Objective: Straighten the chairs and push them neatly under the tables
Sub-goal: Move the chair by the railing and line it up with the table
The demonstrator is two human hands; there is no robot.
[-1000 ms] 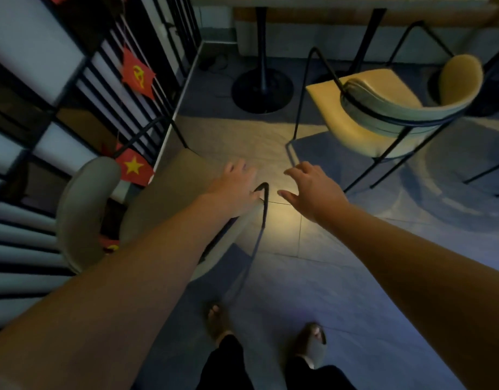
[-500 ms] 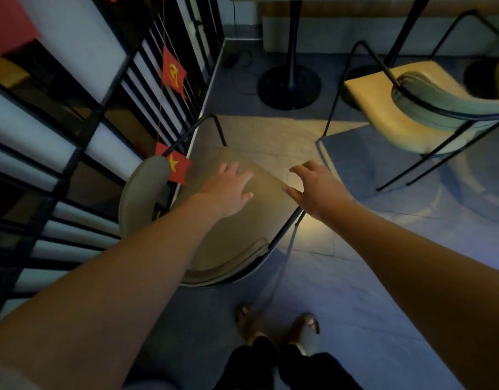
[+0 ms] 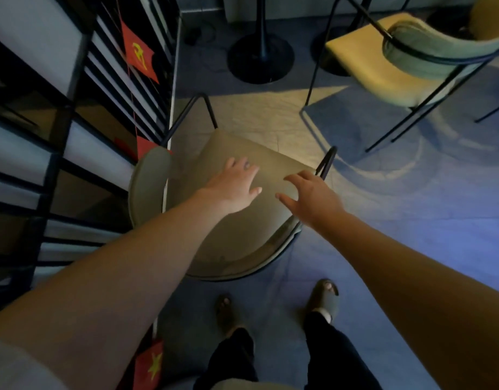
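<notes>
A beige padded chair with a black metal frame stands right below me, its curved backrest wrapping the near and left sides. My left hand hovers over its seat with the fingers spread. My right hand reaches over the seat's right side near the black frame loop, fingers loosely spread; neither hand holds anything. A second chair with a yellow seat stands at the upper right, turned at an angle. The round black base of a table sits at the top centre.
A black slatted partition with small red flags runs along the left, close to the near chair. Another dark table base lies behind the yellow chair. My feet in sandals stand on the grey floor.
My view has moved forward and over the near chair. My left hand has left the frame loop at the seat's corner and both hands now sit above the seat, fingers spread.
</notes>
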